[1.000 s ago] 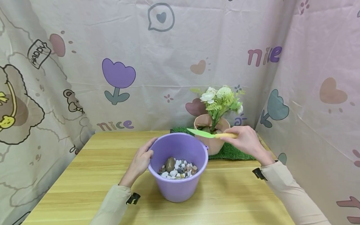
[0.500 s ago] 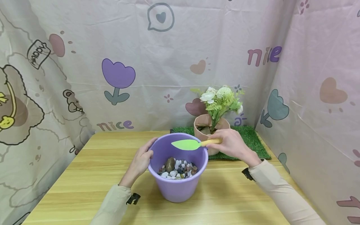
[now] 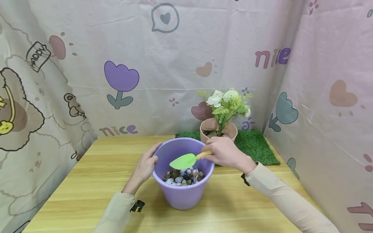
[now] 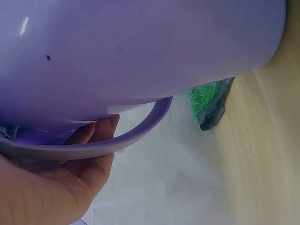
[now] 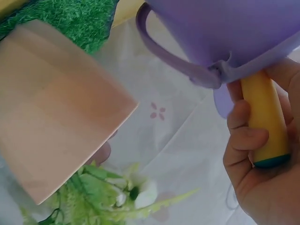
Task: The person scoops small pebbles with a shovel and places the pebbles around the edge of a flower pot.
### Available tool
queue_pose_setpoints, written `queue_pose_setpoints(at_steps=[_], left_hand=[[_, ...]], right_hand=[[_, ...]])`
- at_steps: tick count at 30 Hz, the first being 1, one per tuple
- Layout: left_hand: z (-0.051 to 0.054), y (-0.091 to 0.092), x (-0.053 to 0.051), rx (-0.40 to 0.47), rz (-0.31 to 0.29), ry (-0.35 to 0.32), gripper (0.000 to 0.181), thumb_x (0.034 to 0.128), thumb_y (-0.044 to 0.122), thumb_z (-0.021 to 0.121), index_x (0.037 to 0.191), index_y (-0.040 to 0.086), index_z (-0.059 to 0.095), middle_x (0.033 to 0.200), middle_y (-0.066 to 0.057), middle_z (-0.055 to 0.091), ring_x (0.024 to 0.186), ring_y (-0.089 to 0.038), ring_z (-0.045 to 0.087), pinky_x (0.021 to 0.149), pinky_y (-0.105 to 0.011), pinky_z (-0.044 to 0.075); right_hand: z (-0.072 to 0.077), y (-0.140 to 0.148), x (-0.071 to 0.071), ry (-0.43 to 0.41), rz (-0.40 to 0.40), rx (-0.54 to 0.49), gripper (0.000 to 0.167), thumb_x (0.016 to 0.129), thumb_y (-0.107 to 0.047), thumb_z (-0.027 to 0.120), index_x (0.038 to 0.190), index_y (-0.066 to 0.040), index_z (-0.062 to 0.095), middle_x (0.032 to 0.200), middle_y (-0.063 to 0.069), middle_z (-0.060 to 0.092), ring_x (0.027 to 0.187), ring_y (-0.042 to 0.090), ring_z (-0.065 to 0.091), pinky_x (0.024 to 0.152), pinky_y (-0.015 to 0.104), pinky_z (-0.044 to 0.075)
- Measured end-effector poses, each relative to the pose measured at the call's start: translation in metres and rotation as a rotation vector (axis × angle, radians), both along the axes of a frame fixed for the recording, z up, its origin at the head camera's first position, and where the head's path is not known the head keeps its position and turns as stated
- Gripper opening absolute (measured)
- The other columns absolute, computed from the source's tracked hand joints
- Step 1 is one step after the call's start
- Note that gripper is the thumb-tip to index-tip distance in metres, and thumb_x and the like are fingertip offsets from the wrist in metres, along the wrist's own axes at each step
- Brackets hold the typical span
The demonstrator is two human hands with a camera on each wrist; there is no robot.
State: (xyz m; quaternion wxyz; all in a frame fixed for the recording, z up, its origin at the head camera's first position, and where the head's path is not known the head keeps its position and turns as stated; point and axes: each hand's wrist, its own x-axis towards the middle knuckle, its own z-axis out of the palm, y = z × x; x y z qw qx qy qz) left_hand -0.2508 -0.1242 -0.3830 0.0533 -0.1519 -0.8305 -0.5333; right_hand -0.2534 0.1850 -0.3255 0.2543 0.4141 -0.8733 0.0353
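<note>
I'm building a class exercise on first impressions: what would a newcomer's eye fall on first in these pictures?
Probably the round purple plastic bucket of mixed pebbles, near the middle of the yellowish wooden table. Next might come the lime-green trowel with a yellow handle, which the right hand holds over the bucket's mouth. Behind, to the right, leafy white flowers stand in a peach-coloured pot.

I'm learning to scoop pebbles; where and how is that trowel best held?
Probably by its yellow handle, from the right, as the right hand grips it: it's slim and slants up rightward from the green blade above the pebbles.
</note>
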Motion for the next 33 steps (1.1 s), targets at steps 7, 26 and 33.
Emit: queue_pose_setpoints(at_steps=[7,26,33], left_hand=[[-0.001,0.000,0.000,0.002,0.000,0.003,0.069,0.0823,-0.002,0.042,0.150,0.010,0.039,0.150,-0.018,0.045,0.133,-0.038,0.048,0.109,-0.052,0.042],[-0.002,0.000,-0.001,0.005,0.005,0.017,0.069,0.0810,-0.003,0.042,0.149,0.007,0.040,0.149,-0.019,0.046,0.132,-0.038,0.048,0.111,-0.053,0.039],[-0.002,0.000,-0.001,0.014,-0.006,0.014,0.069,0.0811,-0.004,0.042,0.149,0.007,0.040,0.149,-0.019,0.046,0.130,-0.038,0.050,0.110,-0.053,0.040]], right_hand=[[0.007,-0.010,0.001,-0.068,-0.004,0.095,0.020,0.077,-0.050,0.074,0.069,-0.033,0.070,0.071,-0.015,0.058,0.064,0.003,0.052,0.048,0.019,0.036],[0.005,-0.027,-0.015,-0.111,-0.081,0.159,0.018,0.072,-0.049,0.079,0.068,-0.033,0.073,0.075,-0.013,0.067,0.081,0.014,0.058,0.054,0.034,0.048],[0.000,-0.033,-0.025,-0.113,-0.072,0.145,0.019,0.073,-0.047,0.079,0.068,-0.030,0.073,0.071,-0.013,0.069,0.076,0.015,0.052,0.054,0.031,0.044]])
